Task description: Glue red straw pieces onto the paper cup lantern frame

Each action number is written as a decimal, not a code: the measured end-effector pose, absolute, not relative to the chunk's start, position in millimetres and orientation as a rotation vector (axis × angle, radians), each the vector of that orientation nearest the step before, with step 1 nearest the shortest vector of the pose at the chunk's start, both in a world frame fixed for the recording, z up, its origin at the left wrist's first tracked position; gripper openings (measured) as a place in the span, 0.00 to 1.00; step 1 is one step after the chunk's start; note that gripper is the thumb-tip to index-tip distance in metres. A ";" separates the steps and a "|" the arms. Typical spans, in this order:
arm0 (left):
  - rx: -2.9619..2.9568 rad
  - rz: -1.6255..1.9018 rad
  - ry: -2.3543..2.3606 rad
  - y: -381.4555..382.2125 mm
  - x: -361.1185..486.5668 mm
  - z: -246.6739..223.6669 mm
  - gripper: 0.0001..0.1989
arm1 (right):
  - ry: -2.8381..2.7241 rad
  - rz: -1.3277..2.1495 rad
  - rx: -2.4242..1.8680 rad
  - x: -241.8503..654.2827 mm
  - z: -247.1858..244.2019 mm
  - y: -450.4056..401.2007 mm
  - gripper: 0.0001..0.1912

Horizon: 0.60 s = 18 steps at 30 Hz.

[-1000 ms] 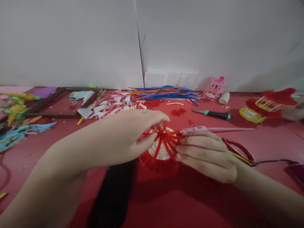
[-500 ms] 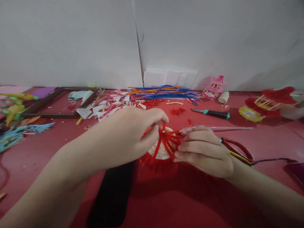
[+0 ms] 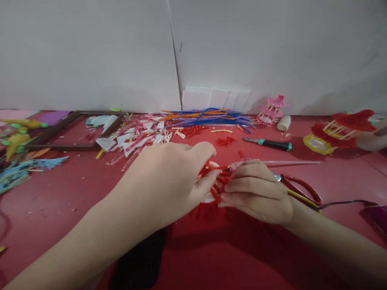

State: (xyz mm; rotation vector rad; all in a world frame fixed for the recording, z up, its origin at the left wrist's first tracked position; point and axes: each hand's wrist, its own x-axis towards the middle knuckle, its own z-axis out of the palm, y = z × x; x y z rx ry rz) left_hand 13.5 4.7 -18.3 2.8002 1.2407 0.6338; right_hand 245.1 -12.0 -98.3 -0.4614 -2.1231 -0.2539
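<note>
Between my hands is a small round craft piece of red fuzzy pipe-cleaner strips over a pale ring-like base, with a red fringe below. My left hand reaches over its top, thumb and forefinger closed at the red strips; the other fingertips are hidden. My right hand grips the right side with its fingers bent around the edge. Close to the right fingertips lies a pinkish fuzzy piece, partly covered. Part of a black phone shows under my left forearm.
A craft knife, a red-handled cutting tool and a thin pale stick lie right. Behind are pipe cleaners, cut red bits, and pink and red pagoda-like models. A dark frame and scraps lie left.
My left hand has shifted right and slightly down across the red craft piece, covering more of its top. My right hand stays on its side, almost unmoved.
</note>
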 end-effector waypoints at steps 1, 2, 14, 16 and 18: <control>2.842 0.596 1.285 4.4 14.1 -18.6 0.05 | -2.121 -0.257 -0.460 245.1 -98.2 -11.6 0.08; 2.890 0.551 1.333 4.3 14.7 -18.8 0.05 | -2.118 -0.260 -0.457 245.1 -98.2 -11.1 0.08; 2.957 0.393 1.394 5.5 16.6 -15.1 0.06 | -2.137 -0.346 -0.381 250.2 -96.4 -3.4 0.03; 2.947 0.376 1.395 5.1 16.6 -15.1 0.06 | -2.147 -0.354 -0.352 251.6 -97.5 -3.0 0.02; 2.943 0.362 1.401 4.5 16.7 -15.5 0.06 | -2.153 -0.355 -0.333 252.6 -98.5 -2.9 0.03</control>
